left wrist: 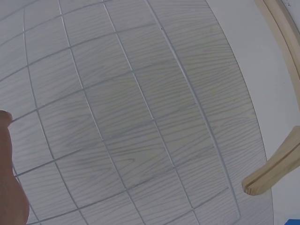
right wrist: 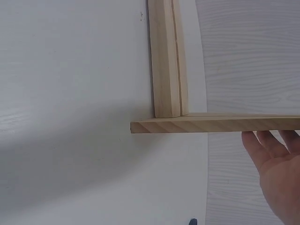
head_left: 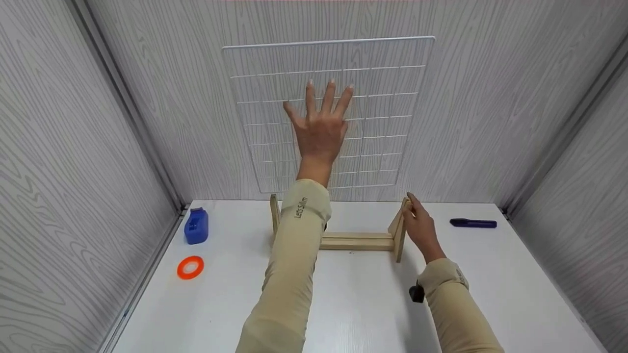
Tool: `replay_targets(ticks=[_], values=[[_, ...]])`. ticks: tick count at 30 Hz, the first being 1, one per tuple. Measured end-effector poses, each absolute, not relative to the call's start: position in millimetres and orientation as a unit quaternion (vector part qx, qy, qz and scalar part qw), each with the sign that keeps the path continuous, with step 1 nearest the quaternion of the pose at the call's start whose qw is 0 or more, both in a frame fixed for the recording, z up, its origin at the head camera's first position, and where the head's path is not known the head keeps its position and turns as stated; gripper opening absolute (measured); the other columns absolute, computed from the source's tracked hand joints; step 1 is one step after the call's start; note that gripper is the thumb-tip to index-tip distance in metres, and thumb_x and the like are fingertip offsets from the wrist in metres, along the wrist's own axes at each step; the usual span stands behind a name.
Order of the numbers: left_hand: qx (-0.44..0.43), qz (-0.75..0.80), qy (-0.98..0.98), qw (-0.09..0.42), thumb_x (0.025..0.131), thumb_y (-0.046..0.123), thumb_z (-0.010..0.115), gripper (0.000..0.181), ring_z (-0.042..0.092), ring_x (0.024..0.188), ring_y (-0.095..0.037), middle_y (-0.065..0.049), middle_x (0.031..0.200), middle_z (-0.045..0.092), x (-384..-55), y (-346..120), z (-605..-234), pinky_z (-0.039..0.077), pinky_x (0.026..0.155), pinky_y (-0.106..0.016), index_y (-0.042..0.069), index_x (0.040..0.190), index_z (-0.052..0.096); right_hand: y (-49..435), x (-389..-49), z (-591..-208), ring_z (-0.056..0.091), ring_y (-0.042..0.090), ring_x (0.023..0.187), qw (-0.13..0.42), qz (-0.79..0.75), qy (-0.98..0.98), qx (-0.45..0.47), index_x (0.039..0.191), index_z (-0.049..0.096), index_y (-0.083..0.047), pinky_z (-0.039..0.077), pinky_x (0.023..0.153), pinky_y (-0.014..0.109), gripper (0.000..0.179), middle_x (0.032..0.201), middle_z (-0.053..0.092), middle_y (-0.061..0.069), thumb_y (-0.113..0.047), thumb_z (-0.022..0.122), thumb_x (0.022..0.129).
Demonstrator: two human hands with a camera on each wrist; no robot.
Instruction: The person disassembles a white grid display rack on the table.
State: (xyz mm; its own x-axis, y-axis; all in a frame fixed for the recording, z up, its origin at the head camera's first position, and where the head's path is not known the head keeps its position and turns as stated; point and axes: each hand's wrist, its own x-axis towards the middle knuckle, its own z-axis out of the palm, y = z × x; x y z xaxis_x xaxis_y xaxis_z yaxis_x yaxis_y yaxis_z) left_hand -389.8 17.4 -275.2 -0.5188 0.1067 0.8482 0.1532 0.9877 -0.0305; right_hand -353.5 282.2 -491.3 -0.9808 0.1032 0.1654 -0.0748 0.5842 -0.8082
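A white wire grid panel [head_left: 373, 117] leans upright against the back wall. My left hand [head_left: 321, 130] is spread flat in front of the grid, overlapping its middle, fingers straight and apart. Only an edge of that hand [left wrist: 11, 178] shows in the left wrist view. On the table stands a wooden stand [head_left: 358, 242], two uprights joined by a crossbar. My right hand [head_left: 421, 228] holds the top of its right upright [head_left: 400, 235]. In the right wrist view, fingertips [right wrist: 265, 138] rest against the upright's outer face; the thumb is hidden there.
On the white table [head_left: 363, 304], a blue bottle-shaped object [head_left: 196, 226] and an orange ring-shaped roll [head_left: 190, 267] lie at the left. A dark blue pen-like object [head_left: 473, 223] lies at the right. Wood-patterned panels [head_left: 490, 98] enclose the back and sides.
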Motion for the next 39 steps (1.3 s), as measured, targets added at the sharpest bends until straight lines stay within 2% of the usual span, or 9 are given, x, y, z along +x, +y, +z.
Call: replay_targets(ticks=[7,17,26,34,39], values=[[-0.064,-0.024,-0.879,0.472,0.094,0.043,0.070,0.065,0.037,0.151,-0.033,0.005,0.160,0.044,-390.2,8.2,-271.2,0.029,0.108,-0.080,0.043,0.152,0.043,289.0,-353.9,-487.6,0.041,0.040,0.146,0.073,0.495,-0.866,0.005,0.161,0.028,-0.014,0.051,0.105,0.054,0.053,0.162,0.035,0.023,-0.025,0.041,0.110],[-0.055,-0.032,-0.896,0.440,0.094,0.041,0.071,0.068,0.036,0.151,-0.035,0.003,0.162,0.042,-390.5,2.0,-275.0,0.027,0.108,-0.081,0.042,0.154,0.040,294.7,-353.0,-490.2,0.046,0.044,0.142,0.079,0.511,-0.856,0.015,0.157,0.034,-0.014,0.053,0.102,0.053,0.051,0.160,0.036,0.025,-0.023,0.047,0.108],[-0.052,-0.027,-0.903,0.427,0.093,0.043,0.071,0.070,0.036,0.152,-0.034,0.004,0.162,0.042,-390.6,-1.0,-279.9,0.029,0.108,-0.080,0.042,0.155,0.038,300.7,-352.6,-491.1,0.056,0.039,0.134,0.086,0.496,-0.864,0.003,0.155,0.041,-0.018,0.057,0.098,0.049,0.050,0.154,0.047,0.024,-0.023,0.052,0.107],[-0.046,-0.042,-0.906,0.419,0.092,0.037,0.072,0.068,0.036,0.151,-0.035,0.004,0.160,0.045,-391.3,-4.7,-287.1,0.029,0.108,-0.080,0.041,0.153,0.043,303.0,-351.0,-492.6,0.057,0.037,0.134,0.094,0.486,-0.869,-0.003,0.153,0.046,-0.021,0.056,0.098,0.050,0.050,0.151,0.052,0.021,-0.025,0.056,0.105],[-0.043,-0.034,-0.913,0.403,0.091,0.040,0.073,0.070,0.035,0.152,-0.034,0.004,0.161,0.043,-391.1,-7.8,-292.5,0.029,0.108,-0.080,0.042,0.154,0.040,303.3,-349.7,-494.0,0.058,0.037,0.133,0.103,0.485,-0.869,-0.006,0.151,0.048,-0.022,0.056,0.098,0.050,0.049,0.149,0.054,0.020,-0.026,0.058,0.104]])
